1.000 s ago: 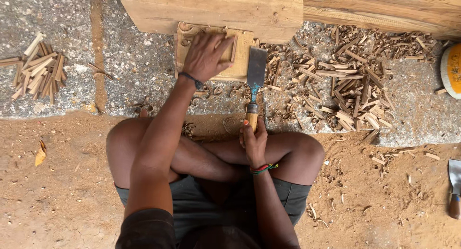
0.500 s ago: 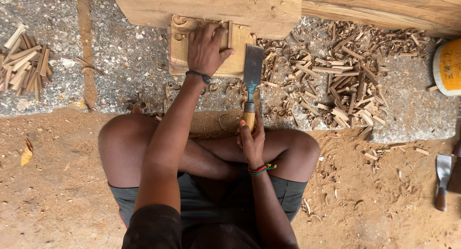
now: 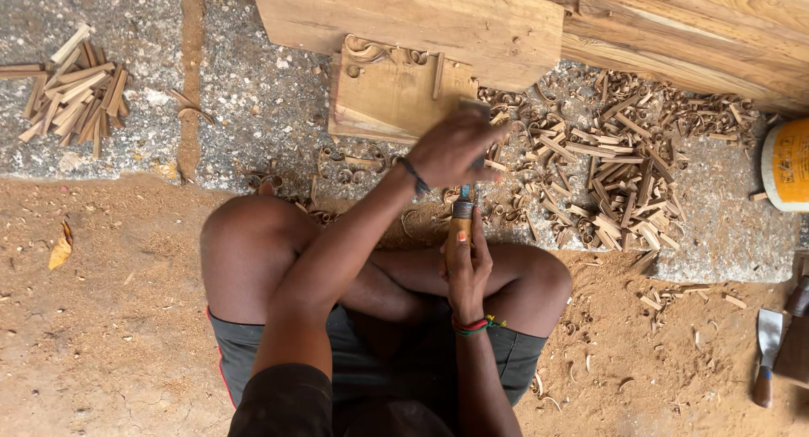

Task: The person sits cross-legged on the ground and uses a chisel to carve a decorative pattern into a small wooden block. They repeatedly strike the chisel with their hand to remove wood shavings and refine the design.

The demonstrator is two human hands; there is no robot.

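right hand (image 3: 468, 264) grips the chisel (image 3: 461, 220) handle upright; left hand (image 3: 459, 149) closes over its blade, guiding it near the wooden block (image 3: 383, 100).

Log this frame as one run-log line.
left hand: over chisel blade, grip unclear | right hand: grips chisel handle | wood block: on stone ahead | shavings: right

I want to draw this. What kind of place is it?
Probably an outdoor woodcarving spot on the ground. Wood shavings lie all around, a chisel is in the right hand, and a carved wood block sits in front.
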